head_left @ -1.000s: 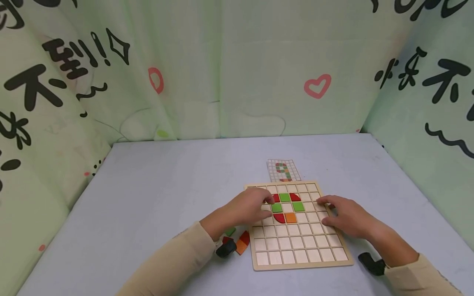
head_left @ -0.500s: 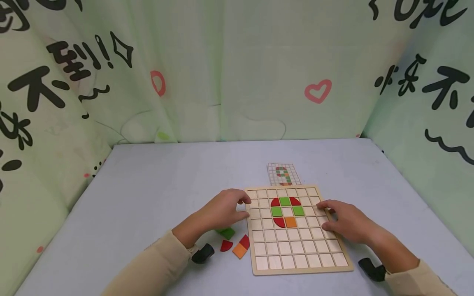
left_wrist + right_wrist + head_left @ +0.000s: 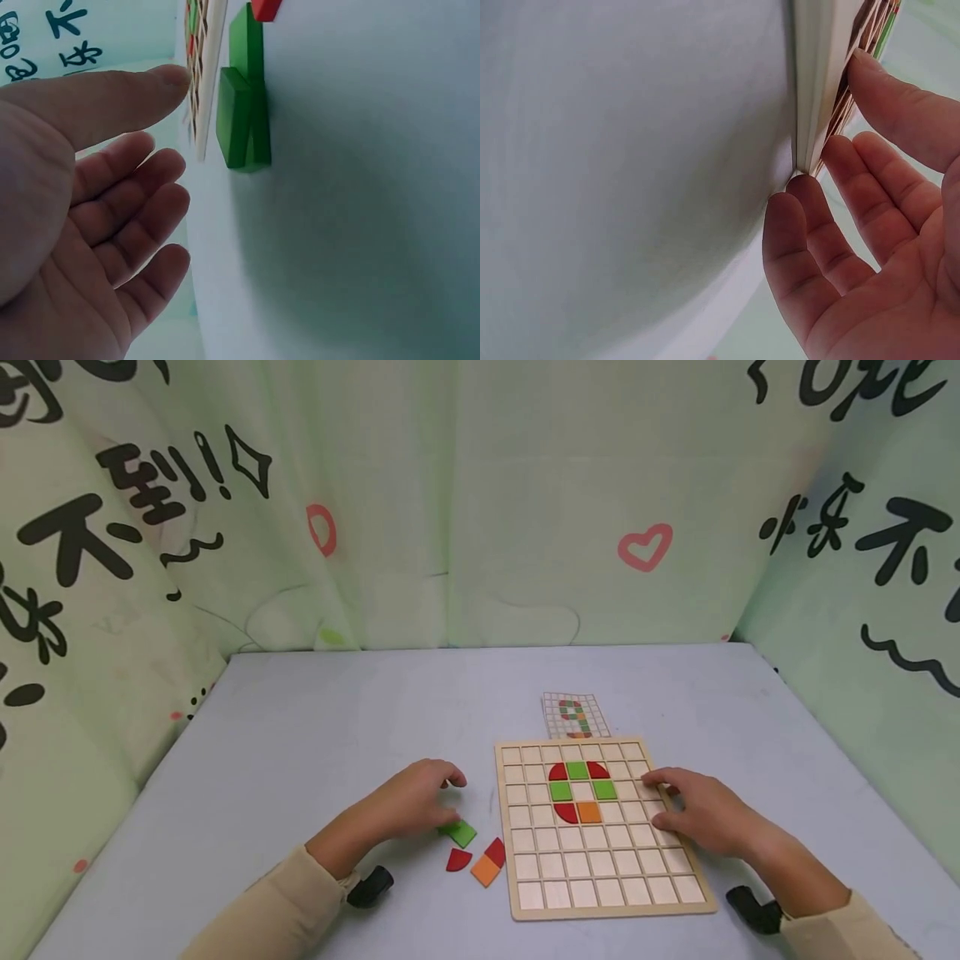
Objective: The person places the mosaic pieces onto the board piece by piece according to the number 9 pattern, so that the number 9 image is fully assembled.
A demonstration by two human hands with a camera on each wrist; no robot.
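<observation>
A wooden grid board [image 3: 607, 887] lies on the table, with red quarter-round tiles, green square tiles [image 3: 577, 770] and an orange square tile [image 3: 588, 812] set in its upper cells. My left hand [image 3: 408, 806] hovers left of the board, fingers loosely bent and holding nothing. Close by it lie overlapping green tiles [image 3: 238, 120], apart from the fingers in the left wrist view. My right hand [image 3: 701, 806] rests at the board's right edge. Its thumb touches the grid and its fingertips reach the wooden rim [image 3: 814, 90], relaxed rather than gripping.
Between left hand and board lie a red quarter-round tile [image 3: 459, 859], an orange tile [image 3: 485, 870] and another red tile [image 3: 496, 851]. A printed pattern card [image 3: 573, 714] sits behind the board, partly covered by it. Light green curtains [image 3: 510, 527] surround the table.
My left hand has moved left and toward me, from above the tiled cells to beside the loose green tiles. My right hand has stayed at the board's edge.
</observation>
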